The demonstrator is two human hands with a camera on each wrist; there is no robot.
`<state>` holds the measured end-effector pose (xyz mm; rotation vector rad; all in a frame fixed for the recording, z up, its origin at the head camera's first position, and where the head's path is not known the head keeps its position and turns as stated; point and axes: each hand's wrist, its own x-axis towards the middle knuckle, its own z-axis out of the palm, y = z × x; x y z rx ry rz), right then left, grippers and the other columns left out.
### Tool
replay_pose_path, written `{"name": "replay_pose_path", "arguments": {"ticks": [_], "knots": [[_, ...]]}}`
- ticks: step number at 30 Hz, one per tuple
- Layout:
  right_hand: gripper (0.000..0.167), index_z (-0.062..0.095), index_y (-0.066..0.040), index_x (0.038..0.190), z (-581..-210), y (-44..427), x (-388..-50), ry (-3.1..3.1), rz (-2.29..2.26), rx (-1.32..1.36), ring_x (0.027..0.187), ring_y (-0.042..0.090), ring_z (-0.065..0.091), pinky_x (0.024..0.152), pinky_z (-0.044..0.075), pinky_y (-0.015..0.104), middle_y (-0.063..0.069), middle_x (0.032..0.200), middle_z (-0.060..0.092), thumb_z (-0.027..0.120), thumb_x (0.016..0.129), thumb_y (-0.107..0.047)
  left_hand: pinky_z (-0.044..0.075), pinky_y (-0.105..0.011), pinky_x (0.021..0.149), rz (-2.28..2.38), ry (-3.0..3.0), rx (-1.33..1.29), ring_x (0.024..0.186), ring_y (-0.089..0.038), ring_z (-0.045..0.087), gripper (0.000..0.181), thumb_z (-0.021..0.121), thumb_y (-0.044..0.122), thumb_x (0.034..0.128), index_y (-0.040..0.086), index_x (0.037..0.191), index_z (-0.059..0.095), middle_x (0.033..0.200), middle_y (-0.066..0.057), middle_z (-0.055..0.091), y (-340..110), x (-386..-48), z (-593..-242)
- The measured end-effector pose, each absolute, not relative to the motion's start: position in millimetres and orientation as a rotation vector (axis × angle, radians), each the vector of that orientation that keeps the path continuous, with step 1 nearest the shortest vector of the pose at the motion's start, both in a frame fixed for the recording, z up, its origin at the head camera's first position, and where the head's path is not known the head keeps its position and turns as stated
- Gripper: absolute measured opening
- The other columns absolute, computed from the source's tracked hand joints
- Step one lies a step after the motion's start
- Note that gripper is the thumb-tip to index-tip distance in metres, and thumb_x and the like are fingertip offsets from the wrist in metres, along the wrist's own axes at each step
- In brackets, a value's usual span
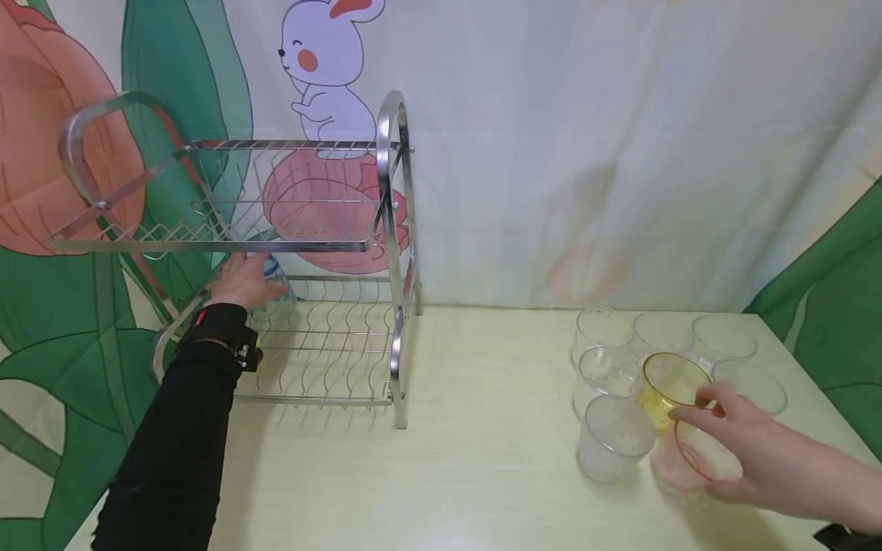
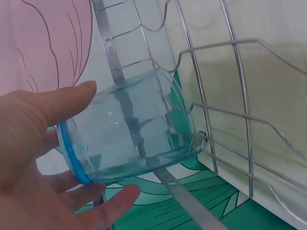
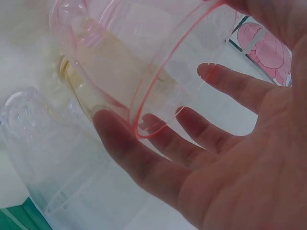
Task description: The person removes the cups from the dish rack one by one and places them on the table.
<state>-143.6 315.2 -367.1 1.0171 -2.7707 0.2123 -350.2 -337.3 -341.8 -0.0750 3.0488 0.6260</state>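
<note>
On the left of the lower rack shelf, my left hand (image 1: 241, 282) has its thumb and fingers curled loosely round the blue-rimmed clear glass (image 2: 129, 129). The glass's far end is against the rack wires, and its blue rim faces the palm. In the head view the hand and upper shelf partly hide it. At the right of the table, my right hand (image 1: 765, 451) grips the red-rimmed glass (image 1: 678, 463) near its rim, with fingers around it in the right wrist view. This glass is tilted, rim toward the hand. A yellow glass (image 1: 658, 402) stands just behind it.
The two-tier metal dish rack (image 1: 403, 337) stands at the left of the pale table (image 1: 475, 474). Several clear glasses are grouped at the right, a frosted-looking one (image 1: 606, 448) in front. A printed curtain (image 1: 496, 153) hangs behind the table.
</note>
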Motion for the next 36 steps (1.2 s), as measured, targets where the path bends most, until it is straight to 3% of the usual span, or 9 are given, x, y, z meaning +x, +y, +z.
{"name": "replay_pose_path", "arguments": {"ticks": [9, 18, 27, 36], "knots": [[0.077, 0.058, -0.017, 0.124, -377, 312, -146, -2.708, 0.269, 1.085, 0.082, 0.008, 0.049, 0.06, 0.045, 0.022, 0.002, 0.111, 0.044, 0.094, 0.056, -0.025, 0.026, -0.074, 0.096, 0.684, 3.079, -0.09, 0.128, -0.065, 0.016, 0.077, 0.062, 0.024, 0.0949, -0.009, 0.151, 0.019, 0.143, -0.048, 0.003, -338, -351, -342], [0.073, 0.06, -0.013, 0.125, -380, 308, -148, -2.69, 0.242, 1.04, 0.086, 0.012, 0.052, 0.064, 0.049, 0.026, 0.005, 0.112, 0.045, 0.091, 0.059, -0.023, 0.021, -0.075, 0.098, 0.736, 3.018, -0.127, 0.132, -0.065, 0.002, 0.075, 0.056, 0.021, 0.0974, -0.001, 0.155, 0.014, 0.145, -0.045, -0.02, -336, -349, -341], [0.066, 0.062, -0.01, 0.124, -384, 307, -150, -2.708, 0.255, 0.979, 0.094, 0.022, 0.055, 0.065, 0.052, 0.033, 0.014, 0.118, 0.046, 0.088, 0.065, -0.019, 0.026, -0.074, 0.096, 0.644, 2.995, -0.064, 0.128, -0.066, 0.012, 0.076, 0.059, 0.025, 0.0966, -0.006, 0.151, 0.016, 0.143, -0.048, 0.001, -337, -349, -335], [0.065, 0.064, -0.01, 0.123, -387, 306, -153, -2.683, 0.239, 0.965, 0.09, 0.017, 0.051, 0.066, 0.051, 0.033, 0.008, 0.113, 0.046, 0.089, 0.064, -0.021, 0.026, -0.074, 0.097, 0.557, 2.963, 0.009, 0.133, -0.063, 0.008, 0.075, 0.06, 0.022, 0.0956, -0.006, 0.151, 0.018, 0.148, -0.045, 0.001, -342, -345, -329]]}}
